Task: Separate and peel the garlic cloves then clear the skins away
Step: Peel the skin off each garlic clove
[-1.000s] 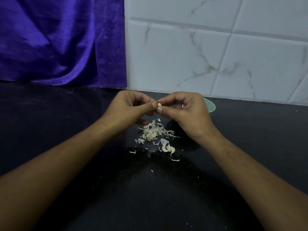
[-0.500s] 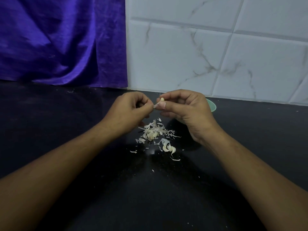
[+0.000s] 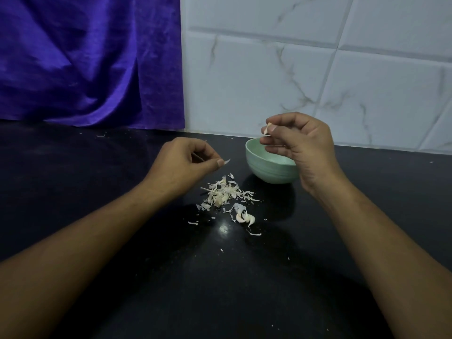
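Right hand [image 3: 302, 145] pinches a garlic clove [image 3: 268, 126] above the bowl [image 3: 265, 168]; left hand [image 3: 182, 165] pinches skin [image 3: 227, 161].

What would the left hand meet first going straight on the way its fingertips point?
Probably the green bowl. The left hand, pinching a skin flake, points toward the bowl's outer wall; the skin pile lies nearer the camera, off that line. Height is unclear; it might clear the rim.

The right hand [image 3: 303, 145] is covering the right side of the bowl [image 3: 264, 167] at centre right, and its fingertips are hiding most of the garlic clove [image 3: 269, 125]. The left hand [image 3: 181, 165] is pinching a skin flake [image 3: 227, 161], hiding its inner end. Both forearms are running off the lower edges. The curtain [image 3: 85, 57] is running off the top and left edges.
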Demonstrator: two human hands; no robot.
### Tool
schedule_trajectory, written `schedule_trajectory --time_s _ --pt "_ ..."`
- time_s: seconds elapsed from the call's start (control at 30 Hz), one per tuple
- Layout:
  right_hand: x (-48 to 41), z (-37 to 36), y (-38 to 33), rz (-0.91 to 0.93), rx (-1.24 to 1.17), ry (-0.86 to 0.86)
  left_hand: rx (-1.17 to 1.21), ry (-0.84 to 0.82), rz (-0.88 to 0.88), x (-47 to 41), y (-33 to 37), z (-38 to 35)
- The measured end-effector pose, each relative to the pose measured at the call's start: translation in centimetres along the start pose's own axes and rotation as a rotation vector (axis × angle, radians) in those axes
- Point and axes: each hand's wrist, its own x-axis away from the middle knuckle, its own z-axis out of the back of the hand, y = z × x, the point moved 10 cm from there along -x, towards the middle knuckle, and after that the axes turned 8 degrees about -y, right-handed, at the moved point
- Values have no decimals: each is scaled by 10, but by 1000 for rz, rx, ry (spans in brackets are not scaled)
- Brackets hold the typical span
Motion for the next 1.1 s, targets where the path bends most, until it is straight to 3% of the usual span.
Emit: schedule_trajectory --time_s 0.57,0.73,0.87,1.1 --pt "-7 43 5 21 464 184 -33 -21 -20 -2 -2 -5" --pt "-7 39 -3 41 388 176 -33 -21 -25 -1 1 -4" --pt "-4 2 -9 35 288 -52 -42 -6 -27 -1 2 -1" --pt "26 -69 29 -217 531 -692 -14 -84 3 -4 -3 -12"
